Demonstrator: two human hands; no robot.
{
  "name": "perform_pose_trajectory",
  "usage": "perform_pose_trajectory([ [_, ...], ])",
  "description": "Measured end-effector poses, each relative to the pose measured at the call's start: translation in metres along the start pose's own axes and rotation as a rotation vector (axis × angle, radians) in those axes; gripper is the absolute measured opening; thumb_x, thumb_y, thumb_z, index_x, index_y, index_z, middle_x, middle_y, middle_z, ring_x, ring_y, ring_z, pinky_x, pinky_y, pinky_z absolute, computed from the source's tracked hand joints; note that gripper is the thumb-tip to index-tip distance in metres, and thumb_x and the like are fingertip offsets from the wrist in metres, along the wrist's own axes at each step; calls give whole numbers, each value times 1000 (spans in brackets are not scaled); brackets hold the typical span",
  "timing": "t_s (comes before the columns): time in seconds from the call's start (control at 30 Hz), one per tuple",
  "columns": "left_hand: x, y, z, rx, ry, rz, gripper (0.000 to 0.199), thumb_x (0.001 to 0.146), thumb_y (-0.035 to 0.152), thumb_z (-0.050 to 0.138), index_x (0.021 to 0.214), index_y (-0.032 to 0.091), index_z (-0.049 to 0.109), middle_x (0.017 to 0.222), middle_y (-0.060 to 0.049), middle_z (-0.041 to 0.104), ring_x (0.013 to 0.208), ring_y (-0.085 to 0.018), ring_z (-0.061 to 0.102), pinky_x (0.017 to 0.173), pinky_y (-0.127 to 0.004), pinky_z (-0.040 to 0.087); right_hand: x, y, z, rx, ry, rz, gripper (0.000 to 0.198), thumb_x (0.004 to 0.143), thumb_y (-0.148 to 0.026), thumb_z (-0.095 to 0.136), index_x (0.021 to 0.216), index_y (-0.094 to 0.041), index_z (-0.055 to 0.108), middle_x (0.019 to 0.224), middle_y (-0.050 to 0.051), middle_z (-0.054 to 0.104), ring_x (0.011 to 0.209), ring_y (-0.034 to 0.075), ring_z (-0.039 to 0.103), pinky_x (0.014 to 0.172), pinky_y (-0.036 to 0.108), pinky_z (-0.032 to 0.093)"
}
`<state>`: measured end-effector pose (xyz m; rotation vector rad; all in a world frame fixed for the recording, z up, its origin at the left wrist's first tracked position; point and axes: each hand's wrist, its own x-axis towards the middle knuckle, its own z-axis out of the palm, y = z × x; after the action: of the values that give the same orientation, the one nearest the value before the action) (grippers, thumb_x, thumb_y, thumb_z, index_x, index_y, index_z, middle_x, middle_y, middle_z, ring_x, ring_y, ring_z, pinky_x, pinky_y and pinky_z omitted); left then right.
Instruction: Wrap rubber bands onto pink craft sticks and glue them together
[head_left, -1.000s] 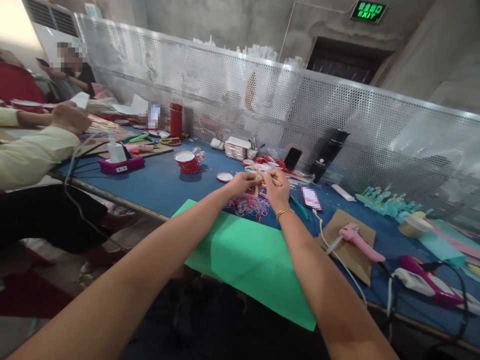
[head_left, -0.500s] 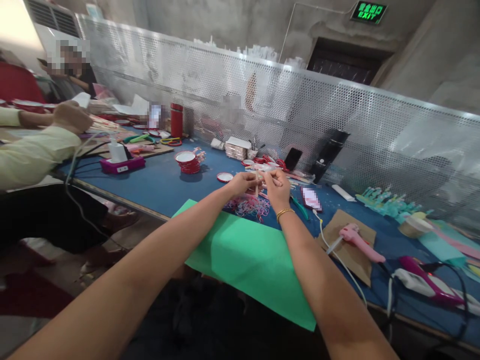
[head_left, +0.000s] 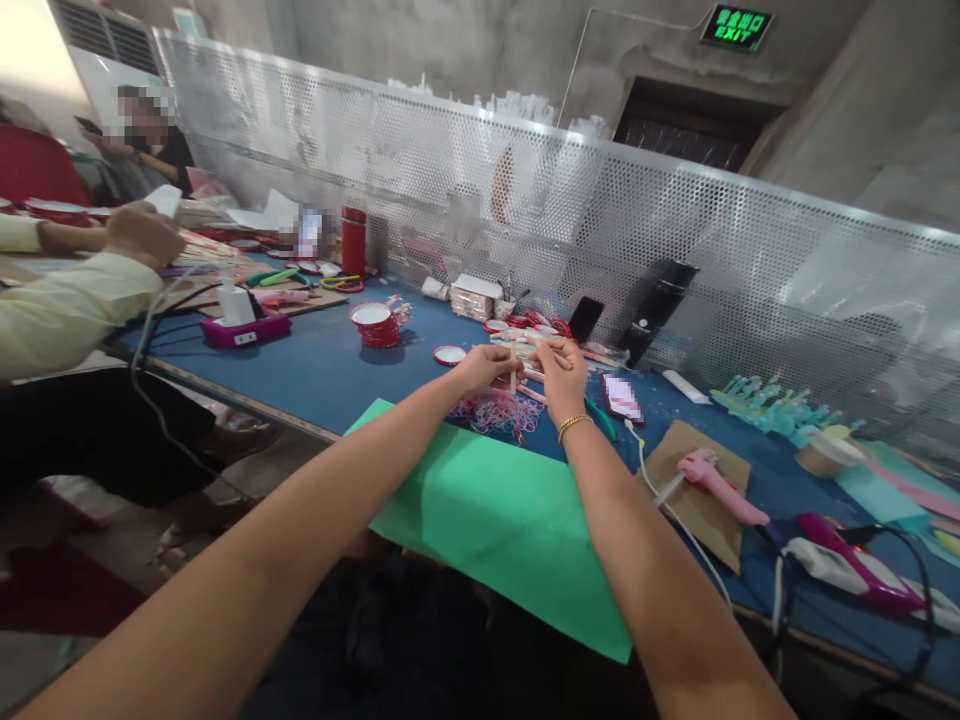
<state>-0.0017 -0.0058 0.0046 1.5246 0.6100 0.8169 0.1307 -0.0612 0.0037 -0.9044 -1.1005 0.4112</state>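
Note:
My left hand (head_left: 487, 368) pinches a thin, pale flat stick (head_left: 513, 366), upright, over the blue table. Just right of it is my right hand (head_left: 564, 372), a gold bracelet on its wrist. Its fingers are bent together near the stick; anything between them is too small to make out. Beneath both hands lies a tangle of pink and purple cords (head_left: 499, 415). A green sheet (head_left: 487, 510) spreads below my forearms at the table's front edge. Teal-handled pliers (head_left: 602, 420) rest by my right wrist.
A pink glue gun (head_left: 716, 485) lies on cardboard at right, near a purple power strip (head_left: 862, 565) with cables. Stacked red-rimmed discs (head_left: 376, 325) stand left. A perforated metal screen (head_left: 420, 170) runs behind. A co-worker's hand (head_left: 142, 235) is at far left.
My right hand has shifted slightly right, away from the stick, and its fingers have loosened somewhat. My left hand keeps the stick in about the same place.

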Motion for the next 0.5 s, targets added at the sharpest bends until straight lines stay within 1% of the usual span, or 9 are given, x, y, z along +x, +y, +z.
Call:
perform_pose_trajectory([
  [0.1, -1, 1, 1, -18, 0, -14, 35, 65, 41, 76, 80, 12, 63, 73, -4, 68, 66, -14, 63, 70, -29, 52, 2, -1, 0, 24, 43, 30, 26, 70, -41, 67, 82, -19, 62, 73, 1, 67, 68, 15, 63, 68, 30, 52],
  [0.27, 0, 1, -1, 3, 7, -8, 36, 66, 42, 76, 80, 12, 63, 71, -3, 68, 66, -13, 63, 70, -28, 52, 1, -4, 1, 53, 97, 49, 23, 70, -37, 67, 79, -17, 61, 68, -1, 64, 62, 13, 59, 62, 26, 48],
  [0.37, 1, -1, -1, 27, 6, -4, 36, 67, 43, 74, 81, 12, 63, 71, -3, 68, 68, -13, 64, 72, -29, 52, -1, -5, 2, 24, 82, 36, 20, 68, -34, 68, 76, -18, 58, 64, -2, 62, 62, 12, 59, 60, 25, 47],
  [0.5, 1, -2, -1, 42, 5, -15, 35, 68, 43, 73, 80, 12, 63, 72, -3, 68, 69, -13, 64, 74, -30, 53, -4, -5, 2, -60, 47, 4, 21, 72, -36, 64, 67, -18, 55, 63, -2, 61, 60, 12, 56, 60, 24, 46],
])
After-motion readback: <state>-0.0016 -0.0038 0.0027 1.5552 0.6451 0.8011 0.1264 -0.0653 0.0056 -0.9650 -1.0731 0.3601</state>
